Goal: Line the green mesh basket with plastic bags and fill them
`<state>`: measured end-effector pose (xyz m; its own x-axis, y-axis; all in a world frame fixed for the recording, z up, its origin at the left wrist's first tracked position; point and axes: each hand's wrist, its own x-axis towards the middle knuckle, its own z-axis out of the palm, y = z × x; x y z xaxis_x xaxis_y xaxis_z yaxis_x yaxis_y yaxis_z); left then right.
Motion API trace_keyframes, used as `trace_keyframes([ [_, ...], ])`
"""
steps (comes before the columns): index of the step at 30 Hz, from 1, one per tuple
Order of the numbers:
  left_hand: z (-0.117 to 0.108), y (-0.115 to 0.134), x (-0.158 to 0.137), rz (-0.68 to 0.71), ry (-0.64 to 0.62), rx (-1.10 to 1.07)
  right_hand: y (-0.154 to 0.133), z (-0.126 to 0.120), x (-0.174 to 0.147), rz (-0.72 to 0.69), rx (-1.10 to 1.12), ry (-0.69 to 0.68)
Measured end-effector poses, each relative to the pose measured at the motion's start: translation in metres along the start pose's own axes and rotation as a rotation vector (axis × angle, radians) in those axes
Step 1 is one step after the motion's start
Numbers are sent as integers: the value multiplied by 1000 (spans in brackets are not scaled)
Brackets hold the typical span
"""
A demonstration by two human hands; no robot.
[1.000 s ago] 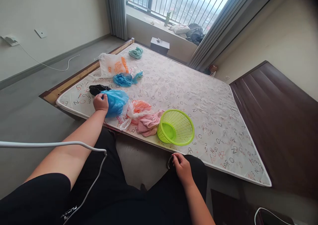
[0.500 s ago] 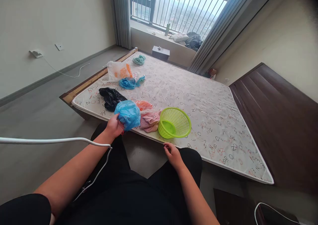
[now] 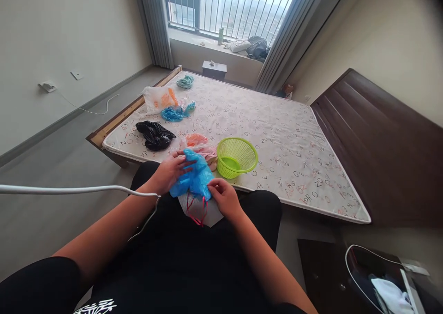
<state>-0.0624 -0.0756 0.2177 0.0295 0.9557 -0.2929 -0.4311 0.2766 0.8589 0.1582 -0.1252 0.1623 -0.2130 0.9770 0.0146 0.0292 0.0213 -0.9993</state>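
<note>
A crumpled blue plastic bag with red drawstrings hangs between my two hands, just above my lap. My left hand holds its left side, the fingers laid over the plastic. At the lower right edge, my right hand pinches the bag between thumb and fingers. Past the bag, a pink cloth and an orange-and-white plastic bag lie on the mattress, partly covered by it. Beside them stands a green plastic basket. A black plastic bag lies to the left.
Farther along the mattress are a white bag with orange print, another blue plastic bag and a teal bundle. A white cable crosses in front of my left forearm. At lower right is a dark cabinet.
The blue bag has come toward my lap, and its red strings now show. My right hand has moved from beside the basket to grip the bag. The view has shifted slightly.
</note>
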Motion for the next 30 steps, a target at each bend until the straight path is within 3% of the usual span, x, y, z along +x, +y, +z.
trace_keyframes([
  [3, -3, -10, -1, 233, 114, 225, -4, -8, -7, 120, 427, 210],
  [5, -1, -19, -10, 393, 155, 445, -5, -10, -11, 136, 620, 277],
  [7, 7, -25, -25, 500, 92, 667, -7, -10, -15, 139, 705, 299],
  [9, 18, -28, -40, 529, -96, 823, -9, -9, -18, 156, 736, 320],
  [11, 29, -30, -51, 529, -283, 911, -13, -7, -19, 171, 759, 338],
  [13, 37, -33, -55, 529, -368, 953, -18, -4, -18, 163, 785, 336],
  [21, 36, -39, -36, 313, -313, 828, -29, -5, -16, 139, 752, 226],
  [25, 36, -33, -30, 241, -361, 724, -28, -10, -12, 135, 522, 112],
  [30, 33, -31, -20, 103, -378, 631, -21, -18, 0, 176, 341, 146],
])
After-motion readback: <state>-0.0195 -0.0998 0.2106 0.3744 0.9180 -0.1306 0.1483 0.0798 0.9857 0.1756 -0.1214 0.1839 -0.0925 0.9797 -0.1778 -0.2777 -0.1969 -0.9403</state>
